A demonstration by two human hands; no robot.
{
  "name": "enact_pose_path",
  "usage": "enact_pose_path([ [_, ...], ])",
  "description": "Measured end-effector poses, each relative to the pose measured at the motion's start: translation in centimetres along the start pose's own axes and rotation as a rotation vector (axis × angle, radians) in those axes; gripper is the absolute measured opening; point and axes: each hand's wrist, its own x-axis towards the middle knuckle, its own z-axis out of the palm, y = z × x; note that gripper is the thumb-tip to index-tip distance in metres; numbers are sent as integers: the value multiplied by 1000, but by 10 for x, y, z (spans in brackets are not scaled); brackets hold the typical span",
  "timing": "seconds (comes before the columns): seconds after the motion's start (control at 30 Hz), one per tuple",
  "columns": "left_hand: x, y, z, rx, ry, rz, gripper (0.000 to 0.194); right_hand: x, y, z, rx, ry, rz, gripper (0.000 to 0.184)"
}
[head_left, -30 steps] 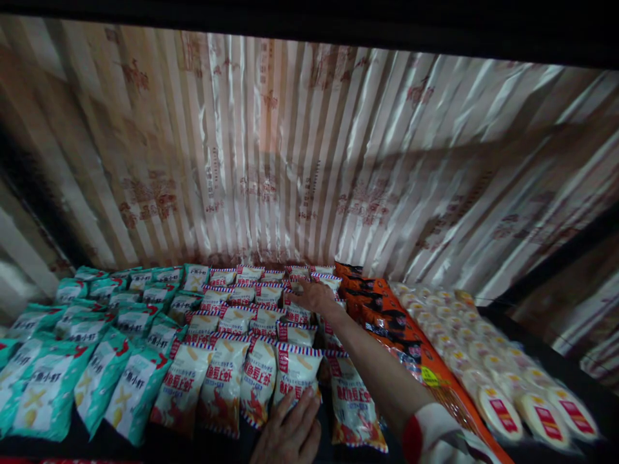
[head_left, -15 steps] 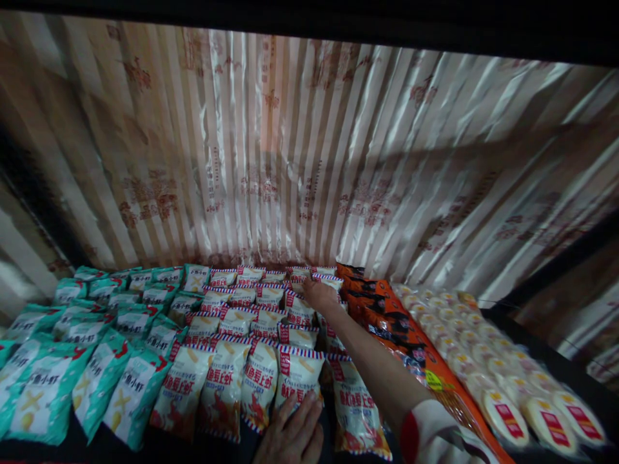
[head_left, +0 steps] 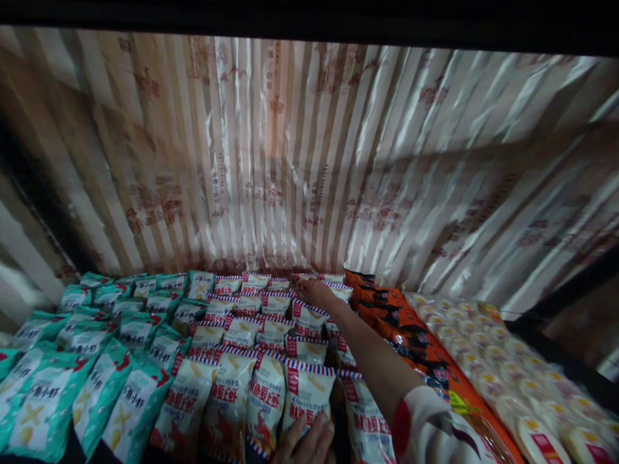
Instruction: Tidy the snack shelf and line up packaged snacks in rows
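My right hand (head_left: 315, 293) is stretched to the back row of white snack bags with red lettering and striped edges. Its fingers are bent at the top of a back-row snack bag (head_left: 298, 278); the hand partly hides that bag. At the bottom edge of the view, my left hand (head_left: 305, 444) lies with outstretched fingers against the lower part of a front-row snack bag (head_left: 308, 390). Another white bag (head_left: 365, 412) stands right of it, past a dark gap. More of these bags (head_left: 227, 393) stand in rows to the left.
Teal snack bags (head_left: 43, 399) fill the left side. Orange packets (head_left: 416, 328) lie right of the white bags, then wrapped round pale cakes (head_left: 536, 438). A striped, wrinkled sheet (head_left: 271, 161) covers the back, and a dark beam (head_left: 309, 22) crosses overhead.
My right hand has moved slightly farther back, its fingers now at the top of the rearmost bag. My left hand sits lower in the view, still at the front bag. The view has shifted slightly.
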Motion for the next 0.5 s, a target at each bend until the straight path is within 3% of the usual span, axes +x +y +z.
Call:
enact_pose_path([
  [0.23,0,-5,-3,40,-75,40,26,10,1,0,2,-21,6,25],
  [0.37,0,-3,-1,74,-30,-29,28,9,-3,3,-21,-14,41,26],
  [0.5,3,-3,0,57,-33,20,24,9,-7,3,-42,-11,63,27],
])
